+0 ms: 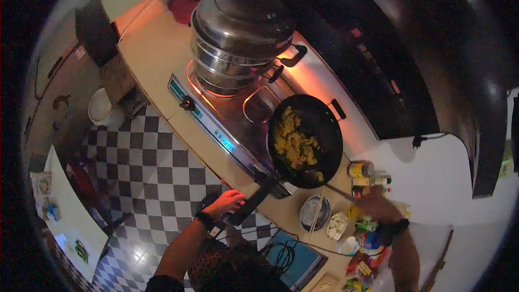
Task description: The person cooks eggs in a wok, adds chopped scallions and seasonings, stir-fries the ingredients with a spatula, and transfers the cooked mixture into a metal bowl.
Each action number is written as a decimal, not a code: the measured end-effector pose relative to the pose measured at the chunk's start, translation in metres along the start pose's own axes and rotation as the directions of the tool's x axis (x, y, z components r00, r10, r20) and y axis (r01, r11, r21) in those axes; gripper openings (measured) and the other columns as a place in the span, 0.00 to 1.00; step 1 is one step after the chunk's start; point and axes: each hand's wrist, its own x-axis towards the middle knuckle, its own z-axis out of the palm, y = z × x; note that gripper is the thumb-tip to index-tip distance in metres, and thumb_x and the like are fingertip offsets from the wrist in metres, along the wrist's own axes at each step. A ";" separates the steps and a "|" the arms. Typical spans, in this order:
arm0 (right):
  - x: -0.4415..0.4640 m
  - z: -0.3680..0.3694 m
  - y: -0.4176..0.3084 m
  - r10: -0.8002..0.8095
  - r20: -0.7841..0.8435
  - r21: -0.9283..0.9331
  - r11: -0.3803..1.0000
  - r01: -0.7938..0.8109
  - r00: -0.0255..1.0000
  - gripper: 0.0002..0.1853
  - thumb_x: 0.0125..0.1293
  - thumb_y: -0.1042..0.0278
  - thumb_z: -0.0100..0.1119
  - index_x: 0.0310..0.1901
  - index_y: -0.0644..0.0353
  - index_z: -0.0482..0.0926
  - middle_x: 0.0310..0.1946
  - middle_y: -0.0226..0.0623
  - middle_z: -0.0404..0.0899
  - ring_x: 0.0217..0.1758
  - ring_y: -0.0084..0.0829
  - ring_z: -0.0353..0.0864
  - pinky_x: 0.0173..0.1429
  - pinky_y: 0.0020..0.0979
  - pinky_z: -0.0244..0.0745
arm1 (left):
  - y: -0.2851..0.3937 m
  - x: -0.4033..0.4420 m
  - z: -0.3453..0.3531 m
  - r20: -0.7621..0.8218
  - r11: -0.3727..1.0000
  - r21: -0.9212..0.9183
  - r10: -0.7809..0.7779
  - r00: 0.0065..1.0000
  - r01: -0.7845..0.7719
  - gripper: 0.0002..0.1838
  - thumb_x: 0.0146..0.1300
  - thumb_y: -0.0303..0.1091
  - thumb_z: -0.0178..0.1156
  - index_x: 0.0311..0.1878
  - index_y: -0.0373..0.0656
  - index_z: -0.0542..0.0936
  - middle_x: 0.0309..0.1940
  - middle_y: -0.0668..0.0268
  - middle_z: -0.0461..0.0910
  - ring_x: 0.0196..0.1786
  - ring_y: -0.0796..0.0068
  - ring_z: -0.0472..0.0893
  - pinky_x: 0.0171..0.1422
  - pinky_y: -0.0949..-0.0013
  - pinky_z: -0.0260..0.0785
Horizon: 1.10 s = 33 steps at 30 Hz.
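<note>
Gripping a utensil [340,192], the right hand [374,206] is blurring; utensil's reaching over the rim of the wok [334,148], food [294,146] sitting inside. Left hand [229,201] is hanging by the handle [253,204]; from where I'm standing, can't tell if it's gripping. Steamer [238,27] is standing nearby, chopsticks [317,213] are lying across a bowl [307,216].

Two black wristbands [205,220] and a dark sleeve [164,283] show.

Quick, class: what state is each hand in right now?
Left hand: loosely open beside the pan handle, apparently empty.
Right hand: blurred, closed on a utensil.
</note>
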 end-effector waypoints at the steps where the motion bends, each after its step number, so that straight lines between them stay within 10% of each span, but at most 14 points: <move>1: 0.017 -0.013 -0.012 0.136 0.030 0.242 0.960 -0.139 0.990 0.17 0.70 0.57 0.56 0.51 0.60 0.82 0.27 0.35 0.76 0.27 0.35 0.77 0.34 0.39 0.73 | 0.006 0.008 0.004 -0.004 1.000 -0.014 0.014 1.000 -0.014 0.19 0.72 0.52 0.59 0.50 0.44 0.80 0.40 0.74 0.80 0.35 0.84 0.76 0.37 0.77 0.69; 4: 0.099 -0.082 -0.075 0.478 0.534 0.673 0.260 -0.693 0.698 0.20 0.75 0.53 0.55 0.50 0.64 0.81 0.18 0.26 0.67 0.17 0.23 0.66 0.21 0.31 0.64 | 0.013 0.031 0.022 -0.021 0.998 0.054 -0.036 0.999 0.037 0.19 0.72 0.53 0.58 0.47 0.46 0.81 0.36 0.76 0.79 0.33 0.87 0.74 0.36 0.78 0.66; 8: 0.110 -0.102 -0.058 0.434 0.645 0.752 -0.217 -0.622 0.629 0.22 0.75 0.51 0.55 0.47 0.66 0.81 0.17 0.25 0.66 0.13 0.21 0.62 0.18 0.30 0.59 | 0.005 0.055 0.017 0.054 0.996 0.086 -0.014 0.998 0.009 0.22 0.73 0.55 0.57 0.47 0.43 0.81 0.37 0.71 0.82 0.35 0.80 0.79 0.38 0.73 0.72; 9: 0.099 -0.100 -0.052 0.444 0.643 0.754 -0.221 -0.619 0.624 0.22 0.75 0.51 0.55 0.47 0.66 0.81 0.17 0.25 0.66 0.13 0.21 0.62 0.18 0.30 0.59 | 0.005 0.051 0.017 0.035 0.992 0.125 -0.038 0.999 0.033 0.23 0.73 0.55 0.57 0.48 0.42 0.81 0.38 0.69 0.84 0.36 0.78 0.81 0.39 0.72 0.74; 10: 0.079 -0.096 -0.042 0.456 0.490 0.754 0.205 -0.624 0.743 0.18 0.74 0.55 0.55 0.50 0.64 0.81 0.19 0.31 0.71 0.18 0.28 0.70 0.23 0.33 0.68 | 0.009 0.041 0.020 0.045 0.991 0.132 -0.033 0.998 0.027 0.23 0.73 0.55 0.57 0.48 0.42 0.81 0.38 0.69 0.84 0.36 0.78 0.81 0.39 0.72 0.74; 12: 0.047 -0.083 -0.024 0.402 0.346 0.616 0.584 -0.528 0.848 0.16 0.72 0.59 0.55 0.52 0.62 0.80 0.21 0.37 0.76 0.22 0.36 0.79 0.29 0.37 0.76 | 0.022 0.007 0.026 0.201 0.904 -0.418 -0.008 0.980 0.093 0.28 0.73 0.58 0.55 0.51 0.37 0.80 0.38 0.66 0.84 0.34 0.75 0.81 0.37 0.68 0.74; 15: 0.025 -0.042 0.010 0.278 -0.050 0.397 0.887 -0.236 0.959 0.16 0.68 0.61 0.58 0.50 0.65 0.80 0.23 0.41 0.79 0.24 0.39 0.81 0.30 0.41 0.77 | 0.088 -0.063 0.039 0.335 0.946 -0.320 0.065 0.940 0.048 0.25 0.74 0.55 0.55 0.54 0.39 0.79 0.41 0.65 0.85 0.37 0.74 0.82 0.41 0.70 0.76; 18: 0.049 0.013 0.053 0.448 0.137 0.179 0.866 -0.467 0.884 0.15 0.65 0.59 0.59 0.41 0.64 0.82 0.27 0.47 0.81 0.30 0.43 0.84 0.34 0.46 0.78 | 0.101 -0.082 0.058 0.155 0.984 -0.168 -0.033 0.987 0.060 0.18 0.77 0.45 0.54 0.55 0.38 0.77 0.36 0.63 0.83 0.32 0.76 0.82 0.32 0.73 0.73; 21: 0.098 0.032 0.064 0.349 -0.421 -0.179 0.873 -0.454 0.837 0.15 0.63 0.58 0.61 0.31 0.63 0.82 0.28 0.49 0.81 0.31 0.47 0.83 0.39 0.48 0.79 | 0.099 -0.078 0.057 0.230 1.000 -0.017 -0.007 0.973 0.011 0.15 0.76 0.42 0.56 0.55 0.40 0.76 0.32 0.67 0.80 0.28 0.77 0.80 0.30 0.72 0.71; 27: 0.128 -0.046 0.001 0.450 -0.250 0.195 0.891 -0.411 0.857 0.07 0.57 0.67 0.61 0.35 0.61 0.80 0.36 0.45 0.80 0.37 0.46 0.83 0.42 0.50 0.78 | 0.128 -0.096 0.084 0.132 0.956 0.280 0.048 0.990 -0.084 0.15 0.76 0.41 0.57 0.56 0.41 0.74 0.29 0.71 0.74 0.29 0.81 0.74 0.32 0.74 0.69; 29: 0.102 -0.059 -0.017 0.285 -0.380 0.028 0.954 -0.297 0.880 0.12 0.54 0.70 0.63 0.40 0.64 0.81 0.34 0.48 0.81 0.37 0.48 0.84 0.40 0.46 0.81 | 0.136 -0.100 0.094 0.097 0.900 0.371 0.208 0.973 -0.229 0.16 0.75 0.41 0.57 0.56 0.40 0.72 0.32 0.69 0.75 0.29 0.80 0.75 0.33 0.73 0.70; 33: 0.043 -0.099 -0.083 0.576 -0.218 0.162 0.817 -0.553 0.788 0.15 0.54 0.72 0.61 0.46 0.63 0.80 0.35 0.45 0.80 0.36 0.47 0.85 0.38 0.45 0.81 | 0.114 -0.083 0.076 0.077 0.843 0.518 0.122 0.990 -0.144 0.15 0.74 0.40 0.58 0.53 0.39 0.72 0.37 0.65 0.77 0.31 0.79 0.77 0.34 0.71 0.73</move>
